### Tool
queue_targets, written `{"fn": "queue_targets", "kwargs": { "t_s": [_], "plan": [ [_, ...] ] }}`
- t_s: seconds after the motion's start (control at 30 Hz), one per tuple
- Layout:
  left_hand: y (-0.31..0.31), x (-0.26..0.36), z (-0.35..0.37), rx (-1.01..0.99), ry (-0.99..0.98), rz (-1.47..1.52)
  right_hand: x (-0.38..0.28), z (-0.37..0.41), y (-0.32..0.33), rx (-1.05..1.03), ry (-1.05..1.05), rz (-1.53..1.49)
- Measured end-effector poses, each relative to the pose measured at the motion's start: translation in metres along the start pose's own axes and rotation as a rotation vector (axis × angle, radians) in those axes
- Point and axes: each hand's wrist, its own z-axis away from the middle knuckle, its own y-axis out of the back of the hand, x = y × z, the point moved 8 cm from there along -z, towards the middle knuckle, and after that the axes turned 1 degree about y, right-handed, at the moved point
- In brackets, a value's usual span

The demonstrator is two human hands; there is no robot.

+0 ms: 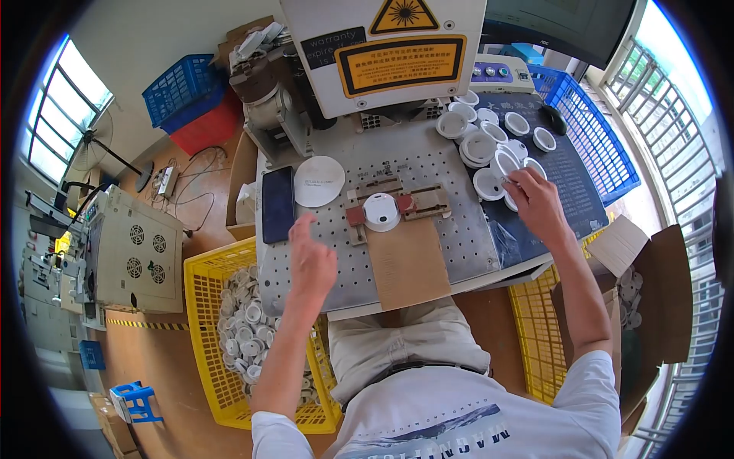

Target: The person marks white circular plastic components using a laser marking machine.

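My right hand [537,200] is closed on a white round plastic cap [505,163] at the edge of a group of similar caps [479,147] on the right of the bench. Over the perforated metal plate [336,279], my left hand [312,256] hovers with loosely bent fingers apart and nothing visible in them. Near it lie a dark phone [278,206] and a white disc [319,182] with small print. Another white cap [381,213] sits in a fixture [426,203], between reddish jaws. A cardboard strip [409,264] runs from the fixture to the bench's front edge.
A white machine housing [390,46] with warning labels overhangs the plate. A yellow basket [222,409] holding many white parts stands at the lower left. Beyond the caps are a black mouse [552,119] and a blue basket [604,145]. An open cardboard box [661,306] stands right.
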Motion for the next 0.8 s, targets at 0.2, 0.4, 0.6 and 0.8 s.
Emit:
{"fn": "queue_targets", "kwargs": {
  "t_s": [0.2, 0.4, 0.6, 0.8],
  "plan": [
    [-0.100, 0.088, -0.053, -0.159, -0.277, -0.171, -0.046, 0.069, -0.086, -0.240, -0.880, -1.240],
    [-0.084, 0.109, 0.027, -0.190, -0.476, -0.015, -0.064, 0.076, -0.099, -0.393, -0.782, -0.823],
    [-0.012, -0.013, 0.074, -0.004, 0.070, 0.049, -0.125, 0.049, -0.067, -0.523, -0.097, -0.519],
    [0.010, -0.066, 0.091, 0.066, 0.310, 0.020, -0.138, 0.039, -0.109, -0.545, -0.118, -0.331]
  ]
}}
